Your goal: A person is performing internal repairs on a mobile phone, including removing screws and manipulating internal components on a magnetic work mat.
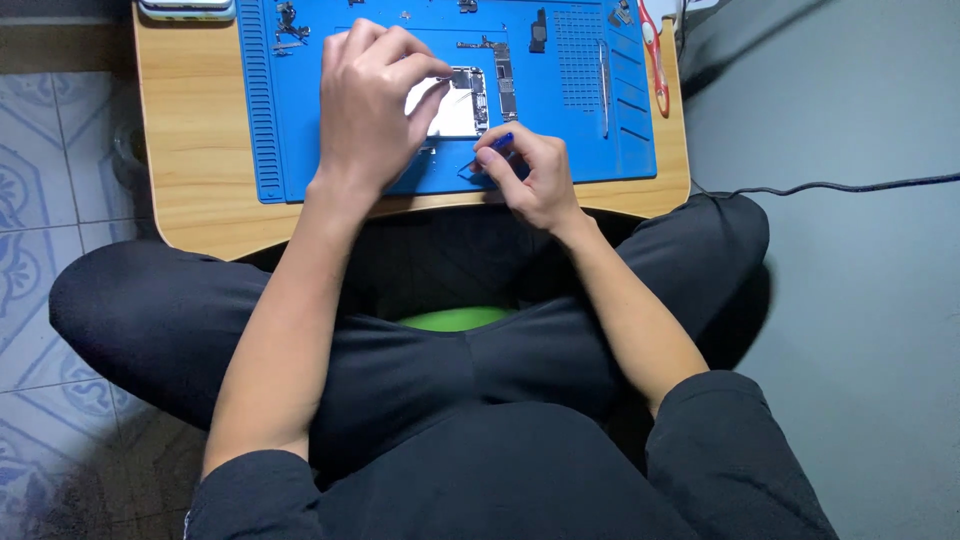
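The opened smartphone (462,102) lies near the middle of the blue repair mat (300,150), its back shell bare and pale, with circuit parts along its 3 o'clock edge. Your left hand (365,100) covers its 9 o'clock side, fingers curled down and pinching the phone's upper edge, so it is grasping the phone. At 5 o'clock from the phone, your right hand (530,175) is clenched around a small blue-handled tool (497,143), whose tip points toward the phone's lower corner; you cannot tell whether the tip touches it. At 2 o'clock from the phone a narrow logic board (506,80) lies on the mat, and a small black component (538,30) sits beyond it. Metal tweezers (603,90) lie at 3 o'clock, with red-handled scissors (655,55) at the mat's far edge. The mat rests on a low wooden table (190,190) over your crossed legs. A black cable (840,185) trails across the grey floor at 3 o'clock.
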